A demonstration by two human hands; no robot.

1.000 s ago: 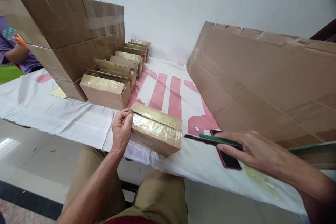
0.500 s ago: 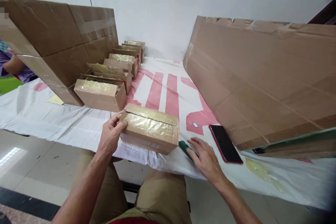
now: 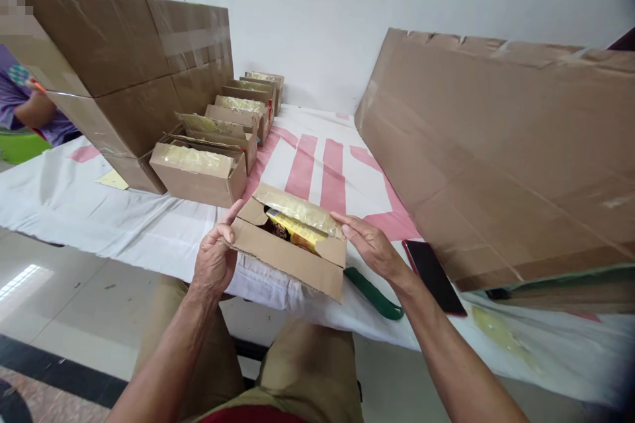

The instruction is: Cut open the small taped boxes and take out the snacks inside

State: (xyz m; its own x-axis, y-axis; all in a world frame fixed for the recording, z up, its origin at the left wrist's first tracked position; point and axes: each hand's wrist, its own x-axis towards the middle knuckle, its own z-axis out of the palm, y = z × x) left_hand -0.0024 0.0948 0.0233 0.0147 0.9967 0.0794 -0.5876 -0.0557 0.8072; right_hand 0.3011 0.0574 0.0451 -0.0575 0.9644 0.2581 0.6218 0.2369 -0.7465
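In front of me at the table's near edge, a small cardboard box [image 3: 285, 260] has its long top flaps folded apart. Between the flaps shows a yellow and dark printed packet [image 3: 297, 232] inside; the rest of the contents is hidden. My left hand [image 3: 217, 251] grips the left end of the box, thumb on the near flap and index finger stretched out. At the far right corner, the fingers of my right hand [image 3: 370, 244] pinch the taped far flap. A green tool handle [image 3: 374, 293] lies on the cloth below my right wrist.
Several small cardboard boxes [image 3: 198, 178] stand in a row at the left, beside stacked large cartons [image 3: 133, 46]. A phone [image 3: 434, 277] lies to the right, before a big cardboard sheet [image 3: 496, 158]. A person in a purple sleeve [image 3: 49, 119] sits at far left.
The box was closed and its top flaps now stand apart, showing the packet. My right hand has left the green tool and moved up to the box's far flap.
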